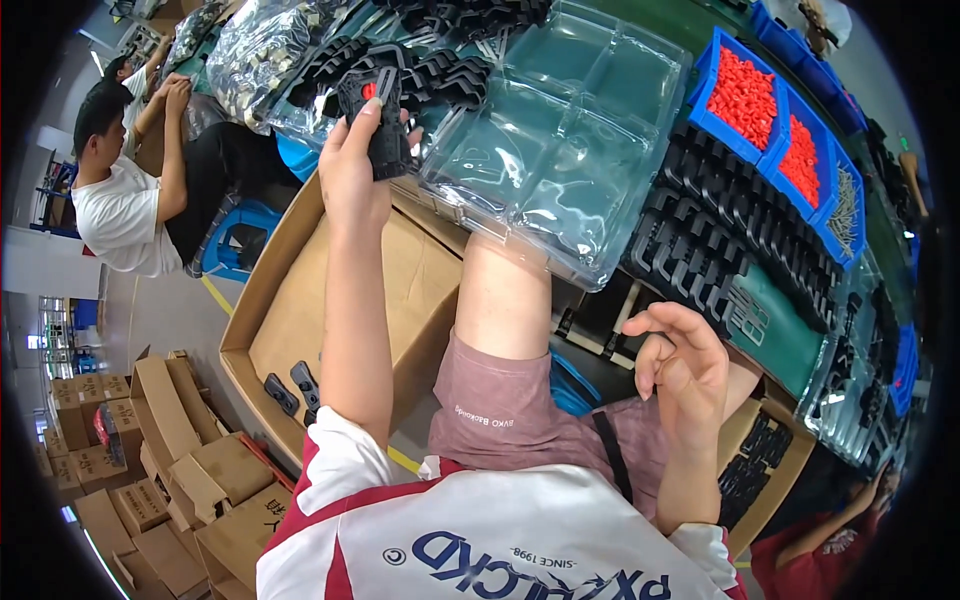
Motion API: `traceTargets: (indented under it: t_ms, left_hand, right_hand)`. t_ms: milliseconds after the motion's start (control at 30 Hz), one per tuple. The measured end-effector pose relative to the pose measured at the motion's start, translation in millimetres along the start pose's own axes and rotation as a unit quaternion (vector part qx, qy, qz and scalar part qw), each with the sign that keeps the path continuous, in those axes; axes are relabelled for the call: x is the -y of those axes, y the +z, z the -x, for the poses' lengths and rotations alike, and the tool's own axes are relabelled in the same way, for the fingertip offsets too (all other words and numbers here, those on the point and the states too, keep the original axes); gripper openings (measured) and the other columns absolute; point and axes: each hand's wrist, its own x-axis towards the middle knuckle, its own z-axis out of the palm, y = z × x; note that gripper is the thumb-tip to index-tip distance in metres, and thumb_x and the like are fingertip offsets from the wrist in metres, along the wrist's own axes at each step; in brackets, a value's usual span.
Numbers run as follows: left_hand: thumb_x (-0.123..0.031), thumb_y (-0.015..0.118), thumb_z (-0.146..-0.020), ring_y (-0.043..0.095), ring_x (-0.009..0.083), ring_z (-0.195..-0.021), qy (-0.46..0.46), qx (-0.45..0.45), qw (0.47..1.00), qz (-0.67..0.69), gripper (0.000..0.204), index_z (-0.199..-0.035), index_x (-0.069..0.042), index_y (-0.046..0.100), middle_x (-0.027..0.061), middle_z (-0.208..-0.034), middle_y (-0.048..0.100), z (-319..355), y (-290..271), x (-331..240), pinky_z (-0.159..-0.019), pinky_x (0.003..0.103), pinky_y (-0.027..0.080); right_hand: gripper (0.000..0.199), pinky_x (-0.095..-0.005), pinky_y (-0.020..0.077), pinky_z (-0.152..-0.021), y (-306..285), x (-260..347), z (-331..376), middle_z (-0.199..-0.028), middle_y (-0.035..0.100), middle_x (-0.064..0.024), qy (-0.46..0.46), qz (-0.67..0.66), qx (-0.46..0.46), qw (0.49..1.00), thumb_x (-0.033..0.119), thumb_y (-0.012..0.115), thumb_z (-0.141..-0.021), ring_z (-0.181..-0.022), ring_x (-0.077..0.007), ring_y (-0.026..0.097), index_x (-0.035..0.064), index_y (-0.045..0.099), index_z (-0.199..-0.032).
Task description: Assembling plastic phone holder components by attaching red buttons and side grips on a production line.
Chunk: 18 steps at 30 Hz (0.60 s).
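My left hand (352, 165) is closed around a black plastic bracket-like part (390, 140) with a small red piece (369, 91) on it. The part is held up beside a clear plastic tray (560, 150) with several compartments. A heap of similar black plastic parts (455, 80) lies just beyond that hand. Over my lap, my right hand (690, 365) hangs in the air with its fingers bent and apart, and nothing shows in it. Nearest to it on the bench are rows of black handle-shaped parts (690, 245).
Blue bins hold small red pieces (740, 100) and metal screws (845, 210). An open cardboard box (290, 310) at my left contains a few black parts (304, 380); another box (790, 470) stands at my right. A person (130, 190) sits at the far left.
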Motion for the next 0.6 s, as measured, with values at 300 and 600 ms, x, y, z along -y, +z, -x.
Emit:
traceTargets:
  t_ms: [300, 600]
  left_hand:
    - [-0.005, 0.062, -0.08, 0.066, 0.0246, -0.084, 0.013, 0.096, 0.993, 0.065, 0.034, -0.111, 0.008, 0.055, 0.0211, -0.102, 0.064, 95, 40, -31, -0.076, 0.03, 0.053]
    - [-0.015, 0.061, -0.083, 0.063, 0.0288, -0.092, -0.151, 0.375, 0.913, 0.05, 0.044, -0.116, 0.013, 0.052, 0.0295, -0.119, 0.056, 193, 27, -16, -0.08, 0.036, 0.052]
  right_hand:
    - [0.045, -0.0199, 0.042, -0.054, 6, 5, 1, -0.109, 0.059, -0.0219, 0.026, 0.058, -0.007, 0.998, 0.026, 0.066, -0.085, -0.063, -0.0128, 0.05, -0.0039, 0.05, -0.115]
    - [0.03, -0.0243, 0.0452, -0.067, 5, -4, -5, -0.104, 0.057, -0.0162, -0.094, 0.046, 0.045, 0.993, 0.001, 0.068, -0.074, -0.08, -0.0162, 0.054, 0.0024, 0.048, -0.096]
